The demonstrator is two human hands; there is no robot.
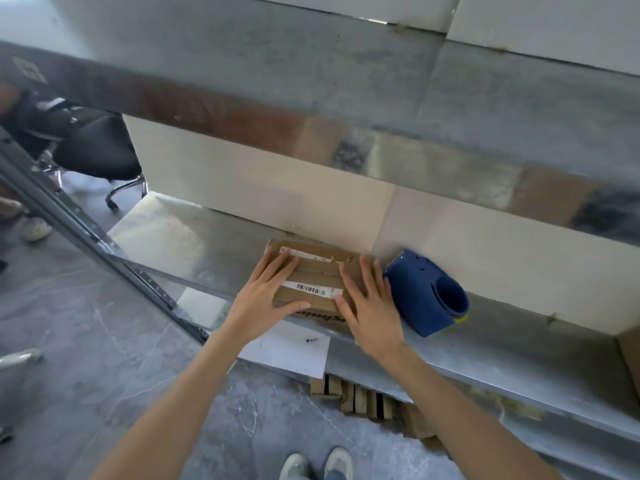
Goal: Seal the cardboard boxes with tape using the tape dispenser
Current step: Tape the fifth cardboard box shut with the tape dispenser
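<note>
Head view: small cardboard box [313,284] on metal shelf [180,233], against the back wall. Left hand [263,303] and right hand [370,306] flat on top, fingers straight, gripping nothing, pressing flaps down. Blue tape dispenser [426,292] just right of box, unheld. Fresh tape not discernible; sealing judged pending. Matte brown board, ragged centre seam, barcode label; smooth rounded plastic dispenser; dull reflective shelf.

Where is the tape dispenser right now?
In the head view, the blue tape dispenser lies on the metal shelf, just right of the cardboard box and the right hand pressing it.
</note>
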